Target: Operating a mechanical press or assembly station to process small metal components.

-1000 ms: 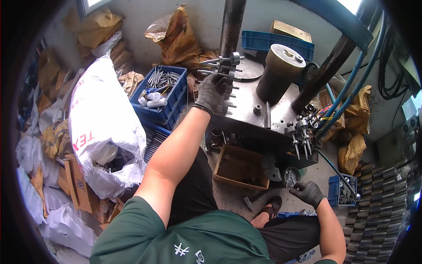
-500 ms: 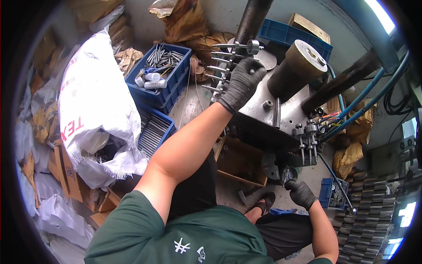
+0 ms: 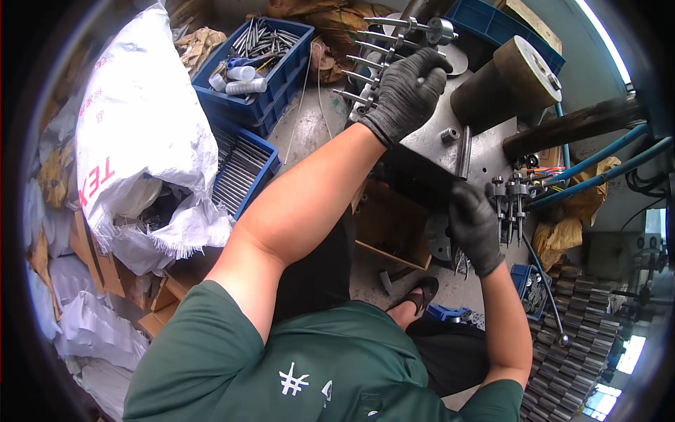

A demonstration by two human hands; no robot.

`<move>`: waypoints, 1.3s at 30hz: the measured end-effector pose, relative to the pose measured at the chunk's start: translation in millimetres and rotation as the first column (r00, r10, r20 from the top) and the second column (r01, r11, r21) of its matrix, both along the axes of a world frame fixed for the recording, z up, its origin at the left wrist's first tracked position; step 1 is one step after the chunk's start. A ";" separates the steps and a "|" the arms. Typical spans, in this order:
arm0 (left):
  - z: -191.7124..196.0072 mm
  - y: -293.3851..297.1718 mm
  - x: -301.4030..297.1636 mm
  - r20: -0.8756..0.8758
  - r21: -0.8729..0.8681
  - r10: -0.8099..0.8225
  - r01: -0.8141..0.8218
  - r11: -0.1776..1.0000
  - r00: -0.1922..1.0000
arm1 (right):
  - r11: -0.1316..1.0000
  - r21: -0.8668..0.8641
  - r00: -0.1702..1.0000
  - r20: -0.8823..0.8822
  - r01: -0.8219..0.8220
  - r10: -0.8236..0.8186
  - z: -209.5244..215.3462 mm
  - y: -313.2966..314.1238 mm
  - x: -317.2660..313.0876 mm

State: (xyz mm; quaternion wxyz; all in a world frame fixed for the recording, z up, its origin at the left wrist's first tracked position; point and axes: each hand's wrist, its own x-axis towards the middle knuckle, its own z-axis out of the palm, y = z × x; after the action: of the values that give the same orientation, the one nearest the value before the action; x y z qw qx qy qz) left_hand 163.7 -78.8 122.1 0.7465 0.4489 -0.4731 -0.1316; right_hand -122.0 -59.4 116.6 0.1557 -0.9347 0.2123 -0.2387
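Note:
My left hand (image 3: 409,95), in a dark grey knit glove, is over the left side of a steel machine plate (image 3: 429,145). Its fingers are curled closed; what they hold, if anything, is hidden. Beside it stands a row of pointed metal shafts with ring collars (image 3: 370,62), and a larger round collar (image 3: 440,32) sits at the row's far end. My right hand (image 3: 476,226), gloved alike, is at the plate's front edge, left of another cluster of collared shafts (image 3: 511,197). Motion smears its fingers, so its grip cannot be made out.
A thick steel cylinder (image 3: 508,84) rises from the plate, near a short bushing (image 3: 450,135) and a lying rod (image 3: 465,151). Blue crates (image 3: 256,105) of metal pins stand left, beside a white woven sack (image 3: 144,133). Below are a wooden box (image 3: 394,255) and a hammer (image 3: 387,283).
My right hand has risen from below the plate to its front edge, beside the shaft cluster. The view has shifted; my left hand stays beside the shaft row, fingers still curled.

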 end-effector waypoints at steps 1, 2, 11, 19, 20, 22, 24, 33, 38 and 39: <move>7.8 2.7 -2.4 -0.115 -0.184 -0.192 0.169 0.968 0.975 | 0.998 -0.048 0.999 0.021 0.045 -0.044 1.0 -15.2 14.5; 27.4 13.6 -15.1 -0.102 -0.264 -0.293 0.258 0.929 0.951 | 0.984 -0.153 0.995 0.035 0.095 -0.090 0.0 -33.3 24.4; 25.3 23.9 -59.5 -0.353 -0.271 -0.474 0.396 0.877 0.807 | 0.907 -0.171 0.921 0.021 0.386 -0.388 -26.9 -99.9 87.0; 13.1 -1.9 -38.3 -0.532 -0.014 -0.266 0.306 0.952 0.804 | 0.895 -0.182 0.900 -0.088 0.406 -0.426 -29.0 -113.3 89.1; 9.6 -6.2 -37.9 -0.518 0.034 -0.245 0.306 0.952 0.819 | 0.894 -0.190 0.901 -0.086 0.405 -0.426 -28.3 -115.3 86.9; 4.7 -10.0 -39.4 -0.356 0.147 -0.201 0.267 0.952 0.912 | 0.897 0.169 0.894 0.123 0.409 -0.431 -22.8 -119.1 76.1; 5.1 -12.8 -44.4 -0.318 0.263 -0.236 0.324 0.909 0.918 | 0.886 0.309 0.862 0.268 0.346 -0.431 -10.0 -126.0 63.5; 3.4 -7.3 -66.2 0.154 0.641 -0.350 0.176 0.747 0.924 | 0.964 0.122 0.643 0.724 0.235 -0.249 101.4 -131.0 39.3; 9.9 -10.9 -71.2 0.210 0.698 -0.435 0.178 0.694 0.876 | 0.904 0.132 0.662 0.640 0.406 -0.390 143.1 -180.9 31.9; 10.7 -11.5 -73.9 0.219 0.689 -0.441 0.182 0.702 0.871 | 0.894 0.153 0.675 0.606 0.422 -0.422 147.8 -194.7 30.1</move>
State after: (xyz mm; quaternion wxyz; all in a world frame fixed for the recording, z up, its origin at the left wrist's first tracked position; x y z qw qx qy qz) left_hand 89.8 -90.2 132.8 0.4080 0.6066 -0.5988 -0.3271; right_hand -91.9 -254.1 264.4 0.1579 -0.7273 0.3583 -0.5636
